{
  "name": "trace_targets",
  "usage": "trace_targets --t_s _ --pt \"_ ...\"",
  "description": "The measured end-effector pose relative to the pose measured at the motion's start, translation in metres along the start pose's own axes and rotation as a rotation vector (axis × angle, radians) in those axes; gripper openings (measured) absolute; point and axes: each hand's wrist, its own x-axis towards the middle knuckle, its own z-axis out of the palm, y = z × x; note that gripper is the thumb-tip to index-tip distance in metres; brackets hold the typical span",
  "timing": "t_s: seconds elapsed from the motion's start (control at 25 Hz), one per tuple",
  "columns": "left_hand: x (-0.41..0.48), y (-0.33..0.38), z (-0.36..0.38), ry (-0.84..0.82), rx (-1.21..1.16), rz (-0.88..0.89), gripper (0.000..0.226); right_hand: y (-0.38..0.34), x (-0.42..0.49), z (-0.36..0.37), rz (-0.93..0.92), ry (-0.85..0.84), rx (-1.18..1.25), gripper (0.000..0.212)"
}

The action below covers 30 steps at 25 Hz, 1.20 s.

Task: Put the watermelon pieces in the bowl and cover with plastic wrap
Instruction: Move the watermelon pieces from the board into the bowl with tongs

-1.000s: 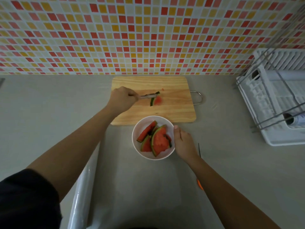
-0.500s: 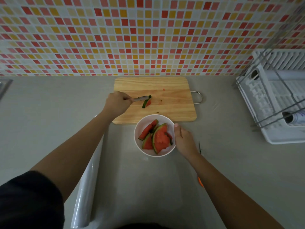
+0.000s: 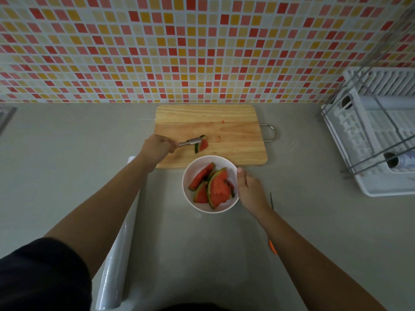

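A white bowl (image 3: 187, 176) sits on the counter just in front of the wooden cutting board (image 3: 233, 140), with several watermelon wedges (image 3: 216, 187) inside. My left hand (image 3: 157, 147) grips metal tongs (image 3: 188, 142), which pinch a small watermelon piece (image 3: 201, 145) over the board, a short way behind the bowl. My right hand (image 3: 250, 189) holds the bowl's right rim. A roll of plastic wrap (image 3: 116, 261) lies on the counter under my left forearm.
A knife with an orange handle (image 3: 272, 245) lies to the right of the bowl, partly hidden by my right arm. A white dish rack (image 3: 368, 135) stands at the right edge. The tiled wall runs behind the board.
The tongs with the small watermelon piece have moved left and toward the bowl, off the board's middle. My right hand stays on the bowl.
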Motion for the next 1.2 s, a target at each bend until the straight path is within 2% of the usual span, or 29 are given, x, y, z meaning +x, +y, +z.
trace_targets --t_s 0.12,0.2,0.28,0.4,0.48,0.64,0.84,1.04,1.2 --pt "-0.002 -0.003 -0.008 -0.048 -0.241 -0.109 0.014 -0.001 0.0 0.0 -0.006 0.007 0.008 0.049" --pt "-0.005 -0.003 -0.018 -0.119 -0.327 -0.083 0.014 -0.001 0.001 0.001 -0.006 0.006 0.006 0.05" --pt "-0.014 -0.005 -0.031 -0.266 -0.348 0.004 0.014 0.0 0.001 0.001 -0.008 0.01 -0.004 0.05" --pt "-0.037 -0.015 -0.048 -0.498 -0.094 0.174 0.011 0.001 0.001 0.001 -0.029 0.009 -0.009 0.048" --pt "-0.052 -0.022 -0.049 -0.562 0.112 0.271 0.014 0.001 0.001 0.002 -0.022 0.016 -0.008 0.05" --pt "-0.062 -0.022 -0.043 -0.522 0.242 0.376 0.018 0.002 0.002 0.003 -0.031 0.001 -0.027 0.05" --pt "-0.071 -0.015 -0.042 -0.56 0.36 0.482 0.017 0.0 0.001 0.001 -0.031 -0.019 -0.023 0.044" --pt "-0.067 -0.015 -0.058 -0.345 0.412 0.559 0.017 -0.001 0.001 0.0 -0.004 -0.037 -0.006 0.045" --pt "-0.075 -0.021 -0.046 -0.394 0.496 0.626 0.017 0.0 0.001 -0.001 0.007 -0.057 -0.002 0.049"
